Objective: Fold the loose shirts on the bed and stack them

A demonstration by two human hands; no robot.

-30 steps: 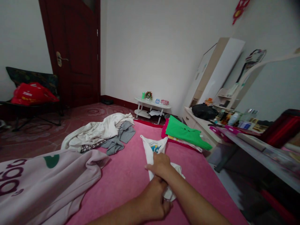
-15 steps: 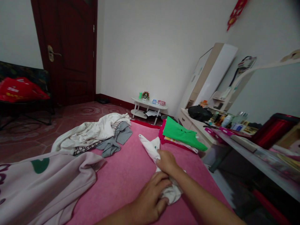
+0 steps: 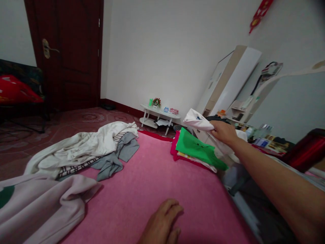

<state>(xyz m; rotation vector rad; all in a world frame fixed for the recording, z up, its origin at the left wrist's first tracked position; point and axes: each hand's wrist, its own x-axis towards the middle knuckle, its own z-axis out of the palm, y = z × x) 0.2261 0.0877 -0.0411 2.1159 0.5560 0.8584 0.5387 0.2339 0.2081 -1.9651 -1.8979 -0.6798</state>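
A white garment hangs in my right hand, which is closed on it in the air behind and to the right of the green folded garment. That green piece lies on top of a small stack with pink and patterned cloth under it. My left hand holds nothing and is near the front of the pink bed cover, its fingers apart and loosely bent. The garment's exact kind does not show.
At left on the bed lie a pale pink garment, a heap of white cloth and grey cloth. A dressing table with bottles stands at right. Behind the bed is a small white table.
My right hand has lifted the white garment off the bed, up and to the right past the stack. My left hand has let go of it and is lower in view.
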